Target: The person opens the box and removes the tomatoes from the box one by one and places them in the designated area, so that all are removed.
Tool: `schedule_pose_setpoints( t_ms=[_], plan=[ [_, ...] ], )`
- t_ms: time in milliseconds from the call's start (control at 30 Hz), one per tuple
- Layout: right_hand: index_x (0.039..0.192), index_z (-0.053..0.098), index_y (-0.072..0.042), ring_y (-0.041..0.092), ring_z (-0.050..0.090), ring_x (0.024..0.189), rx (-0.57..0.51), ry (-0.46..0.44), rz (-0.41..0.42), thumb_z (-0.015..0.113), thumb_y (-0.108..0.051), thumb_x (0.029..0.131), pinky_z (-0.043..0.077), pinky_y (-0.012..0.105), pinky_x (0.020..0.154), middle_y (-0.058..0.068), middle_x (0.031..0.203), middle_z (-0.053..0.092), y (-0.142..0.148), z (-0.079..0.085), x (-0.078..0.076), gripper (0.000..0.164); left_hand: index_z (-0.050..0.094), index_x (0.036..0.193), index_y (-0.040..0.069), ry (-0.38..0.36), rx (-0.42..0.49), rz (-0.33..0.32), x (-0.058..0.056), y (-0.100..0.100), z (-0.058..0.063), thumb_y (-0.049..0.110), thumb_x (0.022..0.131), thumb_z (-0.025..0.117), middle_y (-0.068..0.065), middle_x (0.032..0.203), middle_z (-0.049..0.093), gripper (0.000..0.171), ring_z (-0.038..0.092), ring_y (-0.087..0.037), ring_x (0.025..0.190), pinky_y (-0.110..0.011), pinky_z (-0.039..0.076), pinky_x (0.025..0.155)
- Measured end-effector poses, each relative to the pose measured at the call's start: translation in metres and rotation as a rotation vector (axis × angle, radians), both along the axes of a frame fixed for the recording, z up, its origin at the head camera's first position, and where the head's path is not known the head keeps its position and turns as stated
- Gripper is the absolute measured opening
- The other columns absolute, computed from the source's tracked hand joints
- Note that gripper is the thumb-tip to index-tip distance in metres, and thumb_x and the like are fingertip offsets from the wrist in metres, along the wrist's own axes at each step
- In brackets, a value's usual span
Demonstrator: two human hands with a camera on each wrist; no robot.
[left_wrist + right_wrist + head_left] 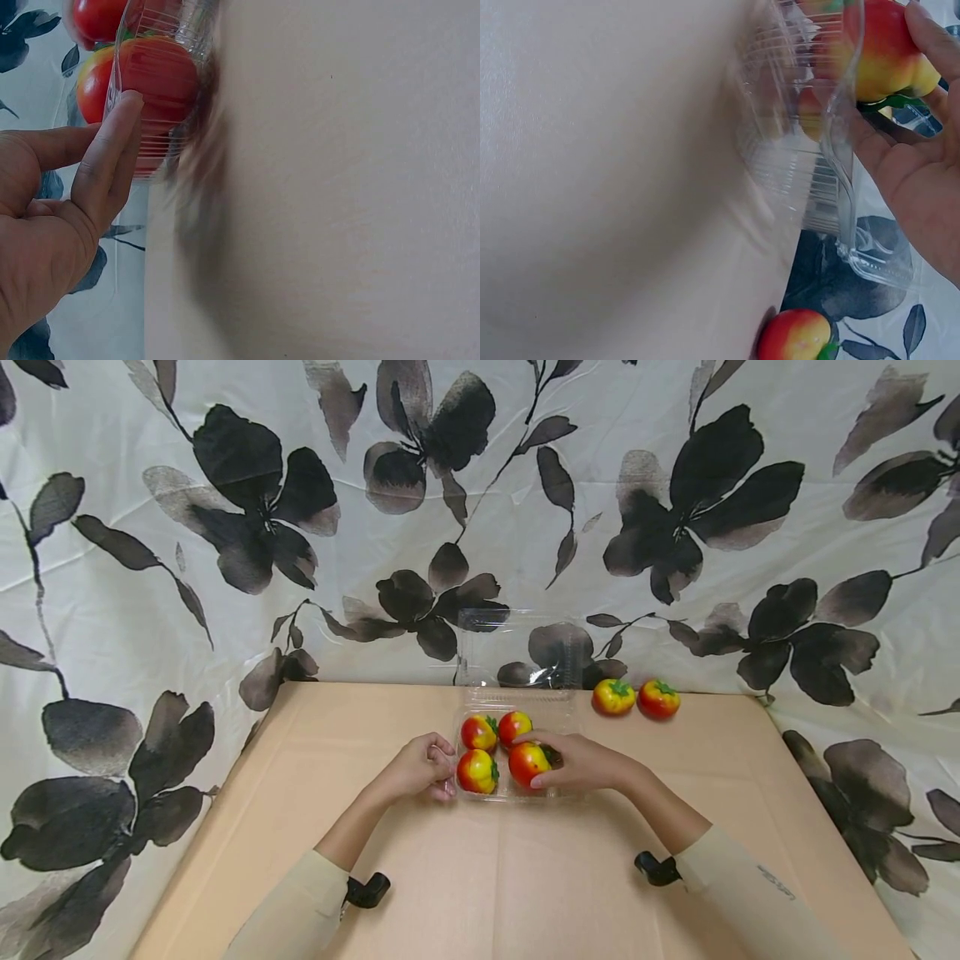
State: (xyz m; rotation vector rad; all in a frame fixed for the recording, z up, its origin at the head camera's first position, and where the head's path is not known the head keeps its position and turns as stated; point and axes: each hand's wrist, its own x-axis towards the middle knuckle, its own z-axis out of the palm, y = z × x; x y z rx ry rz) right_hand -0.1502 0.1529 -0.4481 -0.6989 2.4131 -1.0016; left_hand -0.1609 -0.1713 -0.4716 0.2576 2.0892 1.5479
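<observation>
A clear plastic clamshell box stands on the table with its lid raised at the back. My left hand pinches the box's left rim between thumb and fingers. Three red-and-yellow tomatoes with green tops sit in the box: one at back left, one at front left and one at back centre. With my right hand I grip another tomato, thumb and fingers around it, at the front beside the front-left one. In the right wrist view, this tomato shows above the rim.
Two more tomatoes lie behind the box to the right, a yellower one and a redder one. The tan table ends at the back against a white floral cloth. Black wrist cameras hang under both sleeves.
</observation>
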Motion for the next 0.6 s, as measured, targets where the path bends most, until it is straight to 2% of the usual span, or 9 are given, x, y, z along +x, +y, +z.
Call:
schedule_pose_setpoints(
  t_ms=[233, 400, 600],
  plan=[
    [0.149, 0.049, -0.032, 0.027, 0.056, 0.129, -0.041, 0.021, -0.014, 0.080, -0.039, 0.089, 0.054, 0.050, 0.109, 0.002, 0.145, 0.058, 0.009, 0.002, 0.003, 0.068, 0.049, 0.121, -0.008, -0.013, 0.011, 0.003, -0.001, 0.000, 0.000, -0.005, 0.097, 0.061, -0.015, 0.083, 0.065, 0.027, 0.073, -0.023, 0.063, -0.039, 0.066, 0.062],
    [0.151, 0.049, -0.028, 0.032, 0.055, 0.132, -0.095, 0.023, -0.030, 0.081, -0.036, 0.089, 0.053, 0.053, 0.110, 0.006, 0.149, 0.056, 0.016, 0.005, 0.008, 0.070, 0.048, 0.120, -0.008, -0.009, 0.018, 0.000, -0.002, 0.000, -0.001, -0.006, 0.097, 0.060, -0.014, 0.082, 0.065, 0.026, 0.073, -0.022, 0.062, -0.039, 0.066, 0.061],
    [0.150, 0.051, -0.024, 0.031, 0.055, 0.134, -0.133, 0.077, -0.050, 0.083, -0.032, 0.087, 0.050, 0.056, 0.112, 0.004, 0.147, 0.058, 0.027, 0.006, 0.015, 0.070, 0.049, 0.120, -0.008, -0.004, 0.013, 0.000, -0.002, 0.000, -0.003, -0.005, 0.097, 0.061, -0.014, 0.083, 0.065, 0.026, 0.073, -0.022, 0.063, -0.038, 0.066, 0.061]
  ],
)
